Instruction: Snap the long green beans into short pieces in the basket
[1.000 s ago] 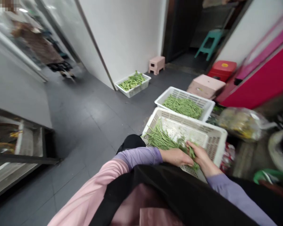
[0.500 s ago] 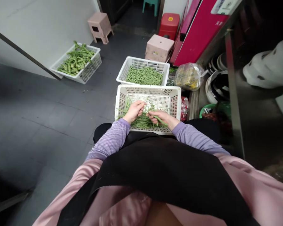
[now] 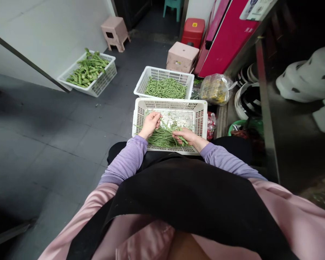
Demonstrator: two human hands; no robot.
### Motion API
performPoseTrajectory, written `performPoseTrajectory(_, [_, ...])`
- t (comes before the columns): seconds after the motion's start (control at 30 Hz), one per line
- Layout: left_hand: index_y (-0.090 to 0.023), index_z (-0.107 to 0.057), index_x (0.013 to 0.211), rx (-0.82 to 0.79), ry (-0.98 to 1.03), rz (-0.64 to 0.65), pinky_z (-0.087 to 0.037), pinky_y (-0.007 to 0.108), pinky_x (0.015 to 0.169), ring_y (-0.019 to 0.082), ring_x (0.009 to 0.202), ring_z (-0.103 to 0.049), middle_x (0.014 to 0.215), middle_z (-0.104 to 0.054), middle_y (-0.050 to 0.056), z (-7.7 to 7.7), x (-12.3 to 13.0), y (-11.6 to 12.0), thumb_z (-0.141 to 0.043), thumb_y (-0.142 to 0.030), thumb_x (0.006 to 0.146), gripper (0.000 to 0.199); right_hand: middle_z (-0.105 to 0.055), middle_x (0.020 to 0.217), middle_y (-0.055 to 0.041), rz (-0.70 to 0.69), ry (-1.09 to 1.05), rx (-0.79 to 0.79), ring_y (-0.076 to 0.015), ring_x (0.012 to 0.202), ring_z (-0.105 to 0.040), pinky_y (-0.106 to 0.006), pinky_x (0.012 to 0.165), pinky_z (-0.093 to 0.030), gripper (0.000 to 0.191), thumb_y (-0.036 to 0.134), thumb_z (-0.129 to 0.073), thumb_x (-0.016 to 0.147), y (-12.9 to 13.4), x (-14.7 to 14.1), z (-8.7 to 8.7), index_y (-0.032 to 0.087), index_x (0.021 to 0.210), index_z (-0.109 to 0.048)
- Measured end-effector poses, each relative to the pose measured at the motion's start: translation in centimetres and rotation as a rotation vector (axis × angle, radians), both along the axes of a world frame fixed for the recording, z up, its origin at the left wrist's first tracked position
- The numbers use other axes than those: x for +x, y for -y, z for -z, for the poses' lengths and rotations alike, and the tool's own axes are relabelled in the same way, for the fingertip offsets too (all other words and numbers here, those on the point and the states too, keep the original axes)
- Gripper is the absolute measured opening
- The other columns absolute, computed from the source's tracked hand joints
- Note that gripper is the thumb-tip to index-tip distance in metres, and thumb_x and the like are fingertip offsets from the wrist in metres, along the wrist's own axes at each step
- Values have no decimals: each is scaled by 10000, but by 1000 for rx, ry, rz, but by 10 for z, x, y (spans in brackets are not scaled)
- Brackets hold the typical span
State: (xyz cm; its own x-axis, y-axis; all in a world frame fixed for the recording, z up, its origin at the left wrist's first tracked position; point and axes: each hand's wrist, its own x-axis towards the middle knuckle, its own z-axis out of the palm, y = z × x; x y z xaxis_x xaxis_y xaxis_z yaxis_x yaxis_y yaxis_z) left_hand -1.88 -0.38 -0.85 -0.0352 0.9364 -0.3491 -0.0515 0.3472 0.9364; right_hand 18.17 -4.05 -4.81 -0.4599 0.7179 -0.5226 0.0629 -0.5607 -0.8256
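Observation:
A white slotted basket stands close in front of my body, with long green beans lying in its near part and small trimmings on its floor. Above its left half, my left hand pinches the upper end of a green bean. That bean slants down to my right hand, whose closed fingers also hold further bean pieces pointing down to the right. Behind this basket stands a second white basket holding short green bean pieces.
Another white basket with thick green stalks stands on the floor at left. Pink stools, a red bin and a bagged bundle lie farther back. A metal rail and buckets stand at right.
My left hand has moved slightly left and up, away from my right hand. The bean between them now shows as a longer stretch.

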Motion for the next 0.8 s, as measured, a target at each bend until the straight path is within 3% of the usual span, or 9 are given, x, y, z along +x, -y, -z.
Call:
performPoseTrajectory(0.17, [-184, -474, 696, -44, 4, -28, -231, 199, 434, 48, 413, -310, 489, -378, -83, 14, 3, 17, -681, -293, 894, 307, -573, 529, 3, -393, 275, 602, -114, 501, -493, -245, 515, -395, 391, 514, -716, 790, 22, -21, -36, 169, 626, -633])
performPoseTrajectory(0.27, [-175, -462, 669, -287, 122, 35, -191, 201, 400, 38, 368, -274, 467, -356, -94, 28, 9, 29, -648, -304, 910, 331, -681, 654, -38, -584, 171, 792, -157, 613, -597, -275, 622, -470, 362, 529, -701, 803, 40, -27, -56, 182, 702, -695])
performPoseTrajectory(0.3, [-171, -458, 669, -301, 165, 18, -182, 197, 395, 32, 361, -262, 467, -349, -99, 32, 11, 30, -638, -303, 917, 334, -694, 672, -48, -509, 184, 778, -164, 611, -608, -278, 611, -482, 358, 536, -710, 795, 42, -24, -57, 185, 725, -704])
performPoseTrajectory(0.37, [-164, -483, 703, -231, 290, 27, -202, 194, 390, 35, 352, -274, 477, -368, -98, 35, 11, 31, -585, -302, 949, 300, -663, 613, -35, -157, 252, 627, -152, 523, -577, -263, 514, -470, 350, 537, -722, 788, 35, -16, -52, 192, 747, -682])
performPoseTrajectory(0.43, [-161, -510, 726, -150, 342, 43, -215, 197, 381, 43, 347, -287, 475, -381, -97, 32, 11, 37, -571, -299, 956, 274, -641, 587, -16, 184, 218, 364, -139, 474, -564, -249, 468, -481, 348, 507, -794, 714, 23, -7, -41, 202, 734, -628])
performPoseTrajectory(0.47, [-160, -522, 732, -120, 344, 57, -221, 197, 378, 46, 347, -295, 473, -389, -96, 30, 13, 42, -575, -300, 954, 268, -649, 598, -17, 269, 187, 215, -142, 477, -581, -249, 466, -499, 355, 469, -836, 663, 18, -4, -35, 204, 730, -609])
performPoseTrajectory(0.6, [-153, -556, 731, -91, 253, 148, -244, 194, 379, 47, 357, -328, 462, -406, -94, 22, 24, 63, -632, -313, 928, 264, -656, 608, -17, 171, 74, -170, -151, 499, -621, -237, 456, -521, 361, 352, -903, 595, 27, -3, -10, 199, 731, -604])
performPoseTrajectory(0.67, [-150, -561, 724, -111, 208, 150, -251, 193, 385, 45, 366, -341, 460, -414, -94, 21, 29, 70, -654, -320, 917, 273, -603, 554, 10, 114, -4, -222, -118, 450, -570, -199, 408, -471, 387, 393, -907, 611, 41, -7, -3, 194, 696, -586])
performPoseTrajectory(0.8, [-143, -562, 700, -154, 179, 0, -259, 199, 391, 45, 378, -354, 472, -449, -84, 22, 32, 74, -649, -285, 920, 276, -505, 505, 47, 31, -108, -211, -70, 394, -474, -157, 356, -393, 445, 438, -917, 597, 60, -14, -3, 186, 676, -559])
